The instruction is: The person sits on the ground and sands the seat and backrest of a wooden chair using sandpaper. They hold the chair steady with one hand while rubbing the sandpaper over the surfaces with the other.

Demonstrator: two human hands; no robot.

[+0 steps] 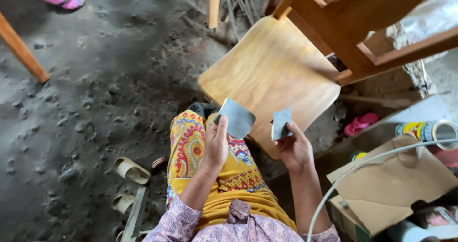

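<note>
Two hands pinching grey sandpaper: left hand (215, 144) large piece (236, 119), right hand (295, 149) small piece (281, 123).

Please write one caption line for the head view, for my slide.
Left hand and right hand each hold a grey sandpaper piece above a wooden chair seat.

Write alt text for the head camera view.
Seen from above, a seated person holds a larger grey sheet in the left hand and a smaller grey piece in the right hand. A wooden chair lies tipped on the dirt floor ahead, with a cardboard box at right.
</note>
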